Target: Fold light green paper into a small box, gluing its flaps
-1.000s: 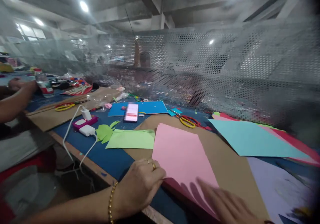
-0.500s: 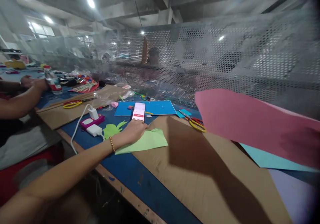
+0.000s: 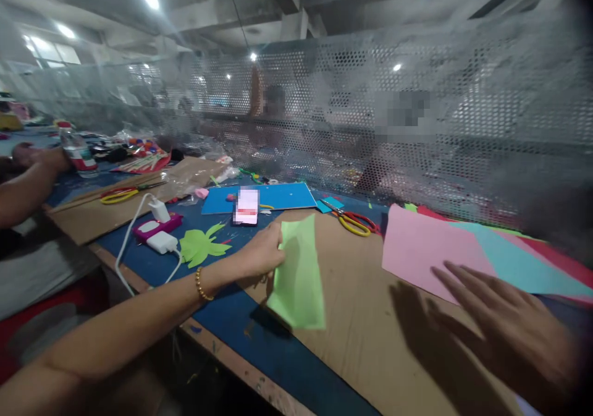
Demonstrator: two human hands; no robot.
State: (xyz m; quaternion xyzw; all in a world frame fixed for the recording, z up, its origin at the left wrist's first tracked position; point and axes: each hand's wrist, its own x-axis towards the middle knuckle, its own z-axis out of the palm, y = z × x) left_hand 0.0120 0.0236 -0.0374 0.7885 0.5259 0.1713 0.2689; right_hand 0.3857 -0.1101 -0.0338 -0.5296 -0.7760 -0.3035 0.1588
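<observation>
My left hand (image 3: 262, 256) is closed on a light green sheet of paper (image 3: 299, 275) and holds it lifted above the brown cardboard mat (image 3: 361, 335). My right hand (image 3: 507, 326) is open with its fingers spread, hovering at the near edge of a pink sheet (image 3: 424, 249) that lies flat on the mat. The pink sheet overlaps a turquoise sheet (image 3: 523, 261) and a red one (image 3: 563, 267) to the right.
Yellow-handled scissors (image 3: 353, 222) lie behind the mat. A phone (image 3: 246, 206) rests on a blue sheet (image 3: 273, 196), near a green cut-out leaf (image 3: 201, 246), white chargers (image 3: 161, 241) and a cable. Another person's arm (image 3: 28, 181) is at the left. A perforated screen (image 3: 370, 119) backs the table.
The pink sheet came down from the air onto the right side of the mat, and my right hand let go of it. My left hand picked the green sheet up off the table.
</observation>
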